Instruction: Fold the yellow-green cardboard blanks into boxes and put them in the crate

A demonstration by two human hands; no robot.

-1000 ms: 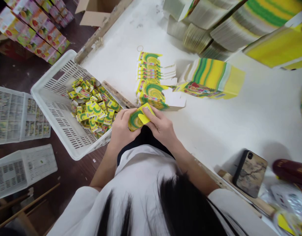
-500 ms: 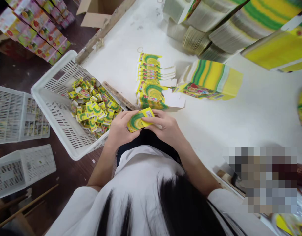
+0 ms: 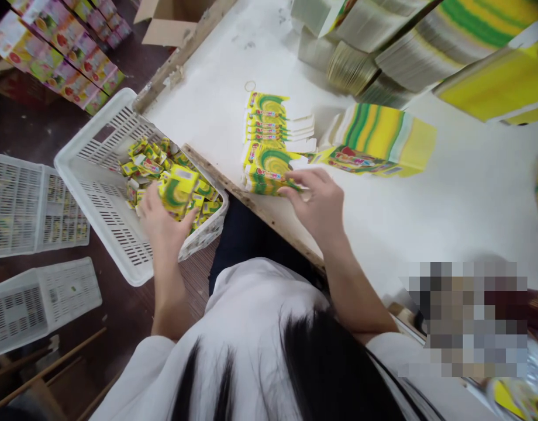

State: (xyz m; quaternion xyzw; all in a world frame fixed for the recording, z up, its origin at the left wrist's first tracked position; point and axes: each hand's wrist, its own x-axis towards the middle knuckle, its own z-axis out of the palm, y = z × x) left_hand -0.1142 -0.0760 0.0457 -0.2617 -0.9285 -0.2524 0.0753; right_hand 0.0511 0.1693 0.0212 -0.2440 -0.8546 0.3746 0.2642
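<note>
Over crate [image 3: 95, 217], left hand [image 3: 164, 227] half-curled

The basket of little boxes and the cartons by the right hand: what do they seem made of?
Basket: probably moulded plastic, dull-looking, judging by its slotted walls and rounded rim.
Cartons: likely thin printed card, given their crisp edges and plain white flaps; glossy or matt, unclear.

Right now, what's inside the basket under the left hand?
The basket holds a loose heap of small yellow-and-green boxes. The left hand and one box above the heap hide part of it; what lies beneath the top layer is covered.
</note>
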